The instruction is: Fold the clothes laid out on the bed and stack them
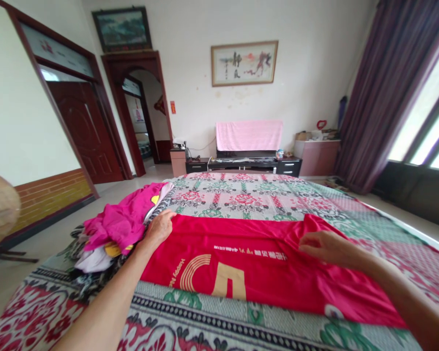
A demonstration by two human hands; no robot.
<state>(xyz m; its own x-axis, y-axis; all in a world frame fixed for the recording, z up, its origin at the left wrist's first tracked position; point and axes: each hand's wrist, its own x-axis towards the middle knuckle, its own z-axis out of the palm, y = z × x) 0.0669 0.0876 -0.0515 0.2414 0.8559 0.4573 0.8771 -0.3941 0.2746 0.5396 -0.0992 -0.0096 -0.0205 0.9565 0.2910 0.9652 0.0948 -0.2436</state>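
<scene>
A red T-shirt (270, 273) lies folded lengthwise on the bed, with gold print and small white lettering facing up. Its sleeve end is at the right, somewhat rumpled. At the shirt's upper left corner, my left hand (161, 225) is closed with the cloth edge between its fingers. My right hand (320, 245) is over the shirt near the sleeve, fingers loosely bent and a little apart, at or just above the fabric. Beside my left forearm sits a heap of clothes with a bright pink garment (119, 219) on top.
A flowered bedspread (237, 195) covers the bed beneath the clothes. Beyond the bed stand a low black cabinet (290, 167) and a screen draped with a pink cloth (249, 135). A round wooden tabletop (0, 204) is at the left edge, and a purple curtain (380, 97) hangs at right.
</scene>
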